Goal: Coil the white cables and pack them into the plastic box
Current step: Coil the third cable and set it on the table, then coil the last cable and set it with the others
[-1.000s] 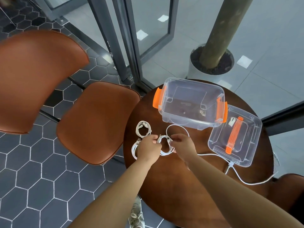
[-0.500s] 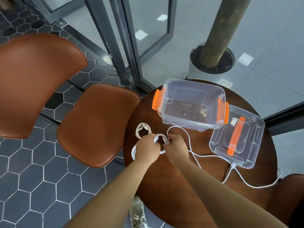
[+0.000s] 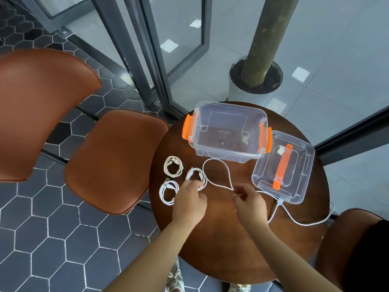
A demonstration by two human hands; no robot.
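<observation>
On the round wooden table (image 3: 221,239) stands a clear plastic box (image 3: 228,131) with orange latches, empty and open. My left hand (image 3: 190,199) pinches a partly wound white cable coil (image 3: 196,178). The loose cable (image 3: 219,165) runs from that coil in a big loop toward the box, then through the fingers of my right hand (image 3: 247,200), and trails off to the right table edge. Two finished white coils lie left of my hands, one farther (image 3: 173,166) and one nearer (image 3: 168,191).
The box's clear lid (image 3: 283,166) with an orange handle lies on the table right of the box. A brown chair (image 3: 113,161) stands close on the left, another chair seat (image 3: 353,245) at the right. Glass panels and a potted trunk (image 3: 255,76) are behind the table.
My right hand has moved right, away from the coil, sliding along the cable. The loop near the box has widened. My left hand stays on the coil, and the nearer finished coil now shows.
</observation>
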